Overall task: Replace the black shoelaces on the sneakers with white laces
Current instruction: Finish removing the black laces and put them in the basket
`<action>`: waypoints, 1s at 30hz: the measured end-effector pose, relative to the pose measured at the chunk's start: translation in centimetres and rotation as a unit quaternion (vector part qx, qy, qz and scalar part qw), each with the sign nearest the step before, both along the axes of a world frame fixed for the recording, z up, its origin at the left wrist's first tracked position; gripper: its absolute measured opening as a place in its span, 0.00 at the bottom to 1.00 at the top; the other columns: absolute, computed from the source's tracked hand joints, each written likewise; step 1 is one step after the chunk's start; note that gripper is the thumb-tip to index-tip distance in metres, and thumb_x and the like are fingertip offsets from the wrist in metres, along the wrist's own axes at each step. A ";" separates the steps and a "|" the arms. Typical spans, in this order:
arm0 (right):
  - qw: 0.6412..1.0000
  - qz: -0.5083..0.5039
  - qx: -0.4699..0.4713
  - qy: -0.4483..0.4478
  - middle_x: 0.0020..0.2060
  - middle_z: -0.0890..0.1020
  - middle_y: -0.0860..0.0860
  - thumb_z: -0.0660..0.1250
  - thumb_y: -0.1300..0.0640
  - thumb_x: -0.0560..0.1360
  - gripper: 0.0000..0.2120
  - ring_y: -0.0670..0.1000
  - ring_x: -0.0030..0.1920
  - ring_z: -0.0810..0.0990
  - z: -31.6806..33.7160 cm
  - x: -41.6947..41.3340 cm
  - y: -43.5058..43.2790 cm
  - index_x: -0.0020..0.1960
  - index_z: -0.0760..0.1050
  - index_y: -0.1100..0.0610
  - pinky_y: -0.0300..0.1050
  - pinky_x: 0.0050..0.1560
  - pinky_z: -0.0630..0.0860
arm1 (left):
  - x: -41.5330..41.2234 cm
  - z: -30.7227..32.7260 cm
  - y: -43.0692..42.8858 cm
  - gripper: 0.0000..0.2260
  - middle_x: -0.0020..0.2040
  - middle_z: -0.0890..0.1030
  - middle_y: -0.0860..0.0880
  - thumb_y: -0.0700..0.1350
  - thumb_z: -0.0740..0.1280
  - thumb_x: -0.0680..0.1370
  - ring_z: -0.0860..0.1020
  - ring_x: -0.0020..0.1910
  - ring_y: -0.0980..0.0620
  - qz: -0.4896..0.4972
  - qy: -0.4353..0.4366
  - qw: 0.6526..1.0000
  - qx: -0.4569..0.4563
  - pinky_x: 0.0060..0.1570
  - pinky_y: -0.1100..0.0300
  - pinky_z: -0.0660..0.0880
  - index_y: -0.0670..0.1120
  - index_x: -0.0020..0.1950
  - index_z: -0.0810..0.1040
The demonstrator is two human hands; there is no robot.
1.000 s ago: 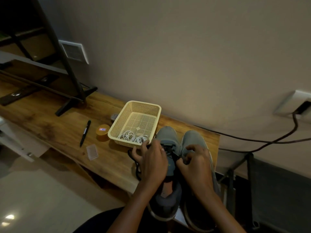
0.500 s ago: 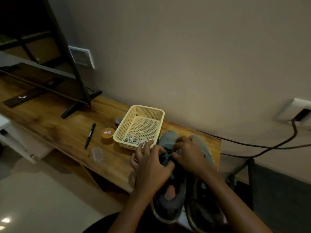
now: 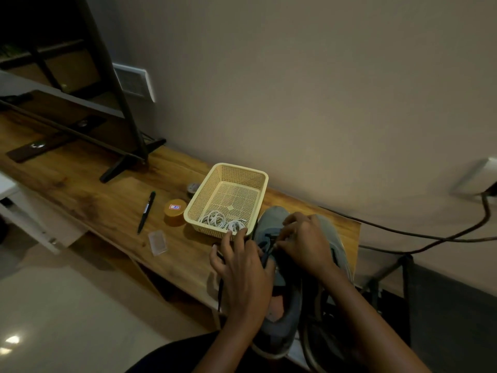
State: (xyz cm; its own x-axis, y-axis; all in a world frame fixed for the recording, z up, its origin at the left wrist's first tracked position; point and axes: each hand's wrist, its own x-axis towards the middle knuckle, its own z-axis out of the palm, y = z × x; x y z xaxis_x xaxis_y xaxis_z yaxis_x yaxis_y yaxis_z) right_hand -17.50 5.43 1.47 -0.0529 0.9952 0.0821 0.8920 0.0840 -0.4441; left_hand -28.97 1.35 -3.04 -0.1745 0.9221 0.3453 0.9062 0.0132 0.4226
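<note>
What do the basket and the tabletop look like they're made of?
The basket looks like matte cream plastic: a moulded rim, with walls and floor of fine perforated mesh. The tabletop looks like wood or wood-look laminate: brown grain streaks and a slight sheen.

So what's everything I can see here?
table: one, wooden, along the wall
sneakers: two, grey, table's right end
black lace: one, on left sneaker
basket: one, cream, beside the sneakers
white laces: two coils, in the basket
tub: one, orange, left of basket
pen: one, black, left of tub
case: one, clear, near table's front edge
cable: black, along wall at right
left hand: on left sneaker, grip hidden
right hand: pinches black lace
</note>
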 end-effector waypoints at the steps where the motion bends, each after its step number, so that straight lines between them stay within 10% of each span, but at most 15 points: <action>1: 0.999 -0.027 -0.002 0.030 0.51 0.75 0.47 0.73 0.57 0.69 0.02 0.51 0.55 0.66 0.0 0.4 0.2 0.39 0.82 0.55 0.43 0.48 0.68 | 0.1 0.0 0.0 0.13 0.61 0.78 0.48 0.48 0.77 0.62 0.70 0.65 0.43 0.004 -0.007 1.000 0.004 0.61 0.43 0.56 0.50 0.35 0.74; 5: 0.987 -0.108 -0.018 0.117 0.44 0.75 0.48 0.74 0.60 0.67 0.11 0.56 0.58 0.72 0.0 1.6 1.0 0.30 0.76 0.51 0.47 0.50 0.72 | 0.4 -0.4 -0.1 0.12 0.62 0.76 0.49 0.48 0.76 0.64 0.68 0.66 0.44 0.010 -0.034 0.999 0.005 0.62 0.43 0.56 0.52 0.35 0.72; 13: 0.985 0.076 -0.052 -0.143 0.70 0.65 0.48 0.63 0.53 0.74 0.09 0.57 0.71 0.53 0.4 -1.0 -0.5 0.50 0.80 0.53 0.52 0.64 0.60 | 0.3 -0.8 0.0 0.14 0.61 0.77 0.49 0.48 0.76 0.63 0.69 0.65 0.44 0.007 -0.033 0.999 0.011 0.61 0.45 0.53 0.52 0.37 0.71; 24: 0.997 -0.059 -0.043 -0.028 0.60 0.74 0.48 0.67 0.54 0.74 0.05 0.56 0.62 0.63 1.7 3.4 0.2 0.45 0.81 0.53 0.51 0.62 0.65 | 0.5 -0.6 -0.3 0.15 0.60 0.76 0.51 0.47 0.74 0.66 0.68 0.66 0.44 0.002 -0.075 0.997 0.007 0.62 0.46 0.54 0.54 0.38 0.67; 30: 0.994 0.046 -0.048 -0.085 0.70 0.64 0.46 0.60 0.53 0.76 0.11 0.56 0.71 0.53 1.3 0.7 -0.3 0.53 0.80 0.49 0.55 0.66 0.57 | 0.5 -0.7 -0.3 0.14 0.58 0.77 0.51 0.47 0.74 0.67 0.68 0.66 0.44 -0.006 -0.076 0.997 -0.013 0.60 0.43 0.62 0.53 0.39 0.67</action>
State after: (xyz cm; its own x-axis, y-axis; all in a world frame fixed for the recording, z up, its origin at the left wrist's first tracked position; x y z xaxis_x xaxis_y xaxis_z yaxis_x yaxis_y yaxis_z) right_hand -16.77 5.12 2.78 -0.1491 0.9883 -0.0312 0.9456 0.1333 -0.2967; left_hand -28.47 1.04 -3.74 -0.2122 0.9327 0.2916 0.8324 0.0162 0.5539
